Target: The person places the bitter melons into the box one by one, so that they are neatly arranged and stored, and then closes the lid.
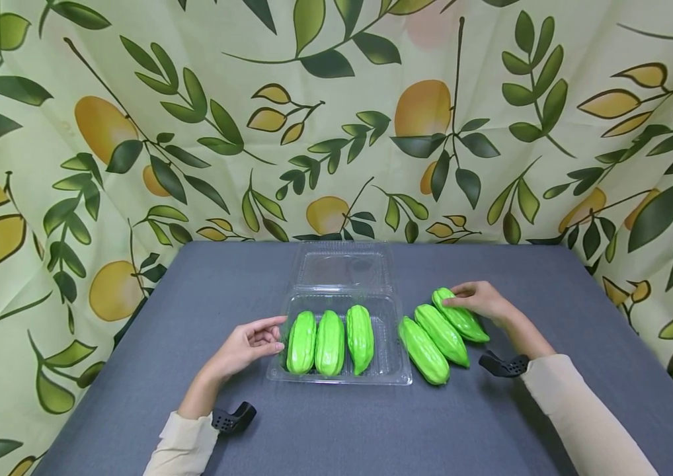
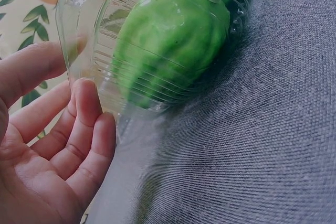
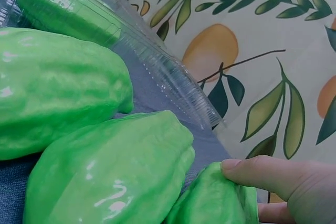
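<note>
A clear plastic clamshell container (image 1: 393,371) lies on the table with its lid (image 1: 345,268) folded back. Three bright green, ridged, pod-shaped fruits stand side by side in its tray, the leftmost fruit (image 1: 301,344) close to the left wall. My left hand (image 1: 247,344) holds the tray's left rim, its thumb behind the plastic in the left wrist view. Right of the tray, two more green fruits (image 1: 424,350) (image 3: 110,174) lie slanted. My right hand (image 1: 479,299) pinches the upper end of the farthest green fruit (image 1: 461,320), thumb (image 3: 252,171) on its near side.
The table (image 1: 336,430) has a dark grey cloth. Behind it and at both sides hangs a curtain (image 1: 336,132) printed with leaves and orange fruit. A black wrist mount (image 1: 234,418) sits on the left wrist and another mount (image 1: 503,364) on the right.
</note>
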`<state>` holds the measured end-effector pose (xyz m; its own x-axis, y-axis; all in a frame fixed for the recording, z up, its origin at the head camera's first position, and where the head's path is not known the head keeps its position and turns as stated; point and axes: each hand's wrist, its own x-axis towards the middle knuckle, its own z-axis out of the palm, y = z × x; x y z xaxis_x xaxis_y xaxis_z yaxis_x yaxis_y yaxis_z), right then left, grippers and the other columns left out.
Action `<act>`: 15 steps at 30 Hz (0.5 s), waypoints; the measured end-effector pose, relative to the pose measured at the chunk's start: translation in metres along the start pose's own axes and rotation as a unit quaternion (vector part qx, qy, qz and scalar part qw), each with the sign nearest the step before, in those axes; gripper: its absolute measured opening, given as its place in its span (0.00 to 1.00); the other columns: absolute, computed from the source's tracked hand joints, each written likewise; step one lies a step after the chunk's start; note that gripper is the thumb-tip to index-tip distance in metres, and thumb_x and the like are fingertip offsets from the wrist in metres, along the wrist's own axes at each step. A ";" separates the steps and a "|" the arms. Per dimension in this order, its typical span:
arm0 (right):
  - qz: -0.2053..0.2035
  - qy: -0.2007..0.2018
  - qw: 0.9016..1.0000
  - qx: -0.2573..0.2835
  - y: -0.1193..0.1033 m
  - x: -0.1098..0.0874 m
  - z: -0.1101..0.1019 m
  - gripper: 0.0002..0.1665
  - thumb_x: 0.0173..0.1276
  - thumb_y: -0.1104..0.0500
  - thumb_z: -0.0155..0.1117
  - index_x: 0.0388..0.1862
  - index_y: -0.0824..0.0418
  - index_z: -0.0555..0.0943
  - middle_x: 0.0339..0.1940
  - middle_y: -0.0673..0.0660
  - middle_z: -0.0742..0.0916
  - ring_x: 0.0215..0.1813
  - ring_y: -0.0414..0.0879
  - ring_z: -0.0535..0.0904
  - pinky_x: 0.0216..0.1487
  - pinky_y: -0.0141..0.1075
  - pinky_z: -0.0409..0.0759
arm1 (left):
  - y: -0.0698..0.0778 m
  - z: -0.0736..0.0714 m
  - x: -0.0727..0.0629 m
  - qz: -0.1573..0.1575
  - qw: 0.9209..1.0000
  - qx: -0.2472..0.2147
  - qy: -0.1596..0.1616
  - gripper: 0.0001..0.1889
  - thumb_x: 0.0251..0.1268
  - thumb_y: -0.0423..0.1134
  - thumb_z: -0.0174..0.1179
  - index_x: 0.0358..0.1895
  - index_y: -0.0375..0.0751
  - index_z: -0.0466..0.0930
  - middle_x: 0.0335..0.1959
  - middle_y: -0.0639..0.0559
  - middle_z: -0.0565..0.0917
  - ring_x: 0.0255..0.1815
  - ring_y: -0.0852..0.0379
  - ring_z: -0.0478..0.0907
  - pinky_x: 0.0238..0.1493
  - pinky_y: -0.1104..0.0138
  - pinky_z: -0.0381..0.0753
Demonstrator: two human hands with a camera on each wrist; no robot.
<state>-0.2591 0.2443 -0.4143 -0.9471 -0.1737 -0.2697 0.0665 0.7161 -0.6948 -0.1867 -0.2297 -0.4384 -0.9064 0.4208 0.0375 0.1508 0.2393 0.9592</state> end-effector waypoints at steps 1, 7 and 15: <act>-0.001 0.001 1.000 0.001 0.000 0.000 -0.001 0.41 0.65 0.45 0.64 0.63 0.76 0.70 0.60 0.75 0.78 0.58 0.62 0.76 0.51 0.42 0.80 | 0.000 0.000 0.000 0.000 1.000 0.000 0.000 0.30 0.60 0.30 0.63 0.65 0.23 0.66 0.39 0.54 0.75 0.37 0.72 0.75 0.39 0.79 0.79; 0.000 0.005 1.000 0.003 -0.002 -0.003 -0.005 0.42 0.66 0.44 0.63 0.65 0.76 0.68 0.61 0.75 0.76 0.60 0.63 0.75 0.53 0.43 0.79 | 0.000 0.000 0.000 0.002 1.000 0.001 -0.001 0.30 0.60 0.30 0.63 0.65 0.23 0.66 0.39 0.54 0.75 0.37 0.72 0.75 0.39 0.79 0.79; -0.016 0.011 1.000 0.012 -0.006 -0.007 -0.010 0.41 0.66 0.45 0.63 0.65 0.76 0.68 0.61 0.75 0.76 0.59 0.62 0.76 0.50 0.38 0.80 | 0.000 0.000 -0.001 0.009 1.000 -0.003 -0.005 0.30 0.61 0.29 0.63 0.65 0.22 0.66 0.38 0.55 0.75 0.37 0.73 0.75 0.39 0.79 0.79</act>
<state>-0.2562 0.2484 -0.4019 -0.9556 -0.1819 -0.2320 0.0422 0.6944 -0.7183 -0.1863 -0.2302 -0.4386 -0.8994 0.4341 0.0510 0.1638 0.2264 0.9602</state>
